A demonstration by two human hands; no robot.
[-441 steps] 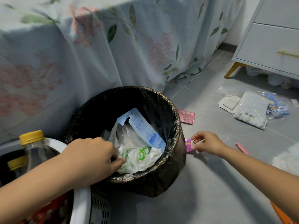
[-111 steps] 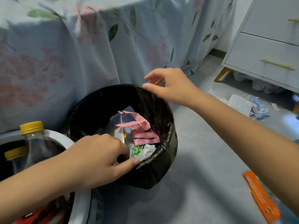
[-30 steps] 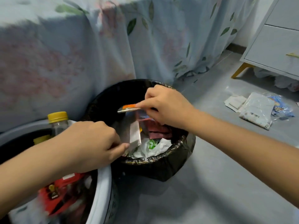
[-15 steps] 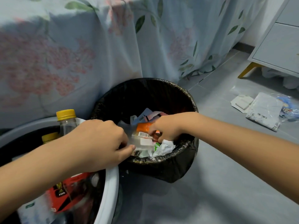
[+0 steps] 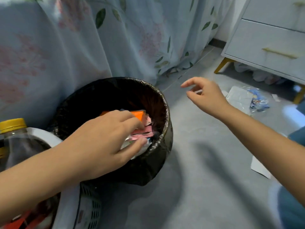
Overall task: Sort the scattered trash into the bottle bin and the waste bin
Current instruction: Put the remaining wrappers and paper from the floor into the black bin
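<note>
The waste bin (image 5: 167, 113), lined with a black bag, stands on the grey floor against a floral bedsheet. It holds an orange wrapper (image 5: 140, 113), pink wrappers (image 5: 144, 130) and white plastic. My left hand (image 5: 102, 138) reaches over its near rim, fingers stretched onto the wrappers and thumb near the rim. My right hand (image 5: 204, 95) hovers to the right of the bin above the floor, fingers loose and holding nothing. The white bottle bin (image 5: 43, 135) at the lower left holds a clear bottle with a yellow cap (image 5: 13, 124).
Clear plastic bags (image 5: 239, 98), one with a blue print, lie on the floor at the right beside a white drawer cabinet (image 5: 267, 43) on gold legs. A white scrap of paper (image 5: 259, 167) lies nearer. The bedsheet (image 5: 82, 38) hangs behind the bins.
My right hand has left the orange wrapper in the waste bin and lifted out to the right, empty. My left hand has stretched its fingers from the rim onto the trash.
</note>
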